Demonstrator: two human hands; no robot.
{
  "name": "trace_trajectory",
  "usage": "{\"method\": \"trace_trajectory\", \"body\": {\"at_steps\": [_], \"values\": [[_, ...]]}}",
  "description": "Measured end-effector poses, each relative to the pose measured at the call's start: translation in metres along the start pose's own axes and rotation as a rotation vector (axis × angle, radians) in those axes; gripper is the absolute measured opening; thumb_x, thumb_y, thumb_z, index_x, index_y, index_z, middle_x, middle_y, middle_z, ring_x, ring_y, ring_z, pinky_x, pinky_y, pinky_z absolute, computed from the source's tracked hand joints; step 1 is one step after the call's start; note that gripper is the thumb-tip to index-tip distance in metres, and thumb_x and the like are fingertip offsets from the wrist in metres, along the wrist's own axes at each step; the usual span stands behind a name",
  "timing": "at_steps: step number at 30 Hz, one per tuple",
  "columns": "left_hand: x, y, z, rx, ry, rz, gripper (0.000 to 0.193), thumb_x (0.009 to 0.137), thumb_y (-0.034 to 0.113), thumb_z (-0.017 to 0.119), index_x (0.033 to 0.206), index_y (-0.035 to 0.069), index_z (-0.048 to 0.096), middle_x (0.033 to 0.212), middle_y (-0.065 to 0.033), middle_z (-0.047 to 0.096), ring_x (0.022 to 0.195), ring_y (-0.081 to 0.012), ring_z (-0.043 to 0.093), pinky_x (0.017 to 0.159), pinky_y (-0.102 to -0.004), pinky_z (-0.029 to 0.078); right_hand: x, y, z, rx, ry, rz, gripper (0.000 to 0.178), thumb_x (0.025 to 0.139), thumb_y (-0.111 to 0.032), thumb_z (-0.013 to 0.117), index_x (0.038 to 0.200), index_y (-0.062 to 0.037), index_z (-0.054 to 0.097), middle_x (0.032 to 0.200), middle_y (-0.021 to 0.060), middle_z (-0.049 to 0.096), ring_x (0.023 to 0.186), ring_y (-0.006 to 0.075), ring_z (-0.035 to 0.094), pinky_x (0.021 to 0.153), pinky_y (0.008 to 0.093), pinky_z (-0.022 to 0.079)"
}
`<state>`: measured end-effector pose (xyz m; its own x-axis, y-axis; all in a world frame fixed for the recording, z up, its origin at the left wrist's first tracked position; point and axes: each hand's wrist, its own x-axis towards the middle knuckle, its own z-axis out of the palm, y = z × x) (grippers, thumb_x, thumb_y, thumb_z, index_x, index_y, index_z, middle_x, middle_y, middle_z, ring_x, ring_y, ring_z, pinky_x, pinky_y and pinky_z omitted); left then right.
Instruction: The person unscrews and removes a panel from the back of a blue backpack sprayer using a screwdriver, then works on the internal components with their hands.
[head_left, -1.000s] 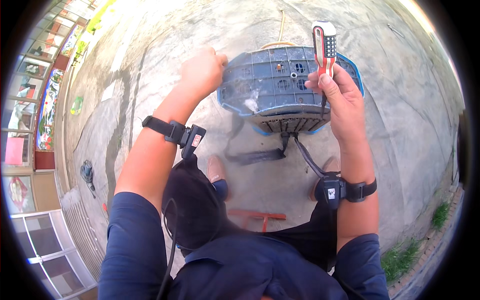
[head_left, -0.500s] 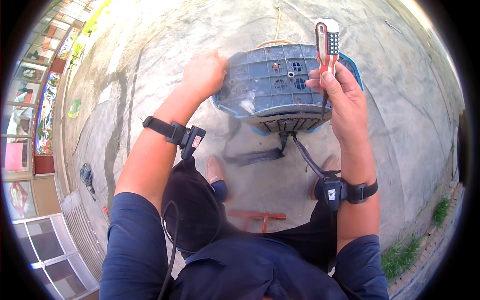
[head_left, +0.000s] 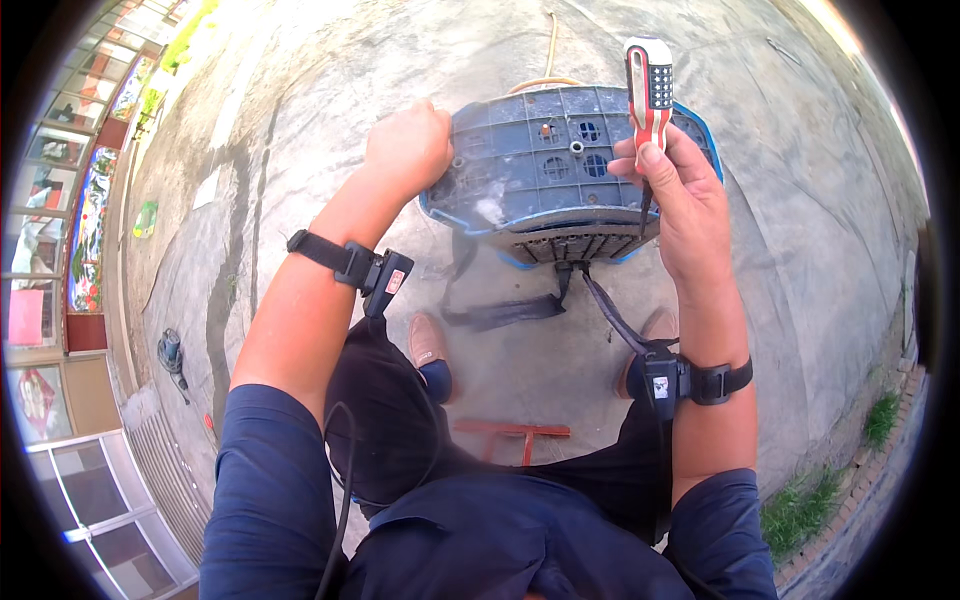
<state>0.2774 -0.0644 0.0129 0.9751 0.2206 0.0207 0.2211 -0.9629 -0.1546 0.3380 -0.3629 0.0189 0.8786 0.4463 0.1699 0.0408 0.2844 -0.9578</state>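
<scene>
A blue plastic unit with black straps, apparently a backpack sprayer (head_left: 515, 185), stands in front of me with its grey-blue, ribbed base facing up. My left hand (head_left: 410, 147) is closed at the base's left edge; its fingertips are partly hidden. In my right hand (head_left: 692, 205) is a screwdriver (head_left: 650, 95) with a red, white and black handle. Its handle points up and away, while the dark shaft runs down past my fingers beside the base's near right edge. Whether the tip touches anything cannot be made out. Round vents and a small orange-brown fitting show in the base.
A black strap (head_left: 505, 314) trails on the concrete between my shoes. Close to me lies a red metal T-shaped piece (head_left: 525, 431). A yellowish hose (head_left: 551, 45) runs off behind the unit. A dark power tool (head_left: 172, 362) rests at left, and a thin metal tool (head_left: 785, 52) lies far right.
The unit and the screwdriver appear slightly farther left in view, along with much of the scene. Both hands keep the same hold.
</scene>
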Motion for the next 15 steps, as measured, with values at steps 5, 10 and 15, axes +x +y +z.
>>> {"method": "trace_trajectory", "body": {"at_steps": [5,10,15], "values": [[-0.001,-0.002,0.001,0.021,-0.001,0.010,0.018,0.090,0.021,0.062,0.092,0.004,0.068,0.103,-0.0161,0.066,0.096,-0.0360,0.070,0.083,-0.0483,0.057,0.001,0.002,-0.001,0.000,0.009,0.011,0.037,0.104,-0.024,0.066,0.132,-0.0003,0.065,0.109,0.0089,0.071,0.095,0.0170,0.068,0.089,0.0305,0.054],[-0.002,-0.003,-0.004,0.027,-0.002,0.082,0.018,0.091,0.022,0.062,0.093,0.005,0.068,0.101,-0.0144,0.066,0.096,-0.0343,0.069,0.082,-0.0478,0.057,0.001,0.003,-0.002,-0.005,0.015,0.016,0.036,0.104,-0.025,0.066,0.130,-0.0003,0.065,0.108,0.0088,0.072,0.095,0.0168,0.068,0.089,0.0304,0.054],[-0.005,-0.012,0.000,0.012,0.055,0.121,0.013,0.090,0.017,0.060,0.093,0.009,0.070,0.098,-0.0124,0.066,0.094,-0.0331,0.069,0.080,-0.0468,0.057,0.000,0.004,-0.001,-0.002,0.012,0.021,0.036,0.104,-0.025,0.066,0.130,-0.0003,0.065,0.109,0.0090,0.072,0.095,0.0171,0.068,0.089,0.0306,0.054]]}}
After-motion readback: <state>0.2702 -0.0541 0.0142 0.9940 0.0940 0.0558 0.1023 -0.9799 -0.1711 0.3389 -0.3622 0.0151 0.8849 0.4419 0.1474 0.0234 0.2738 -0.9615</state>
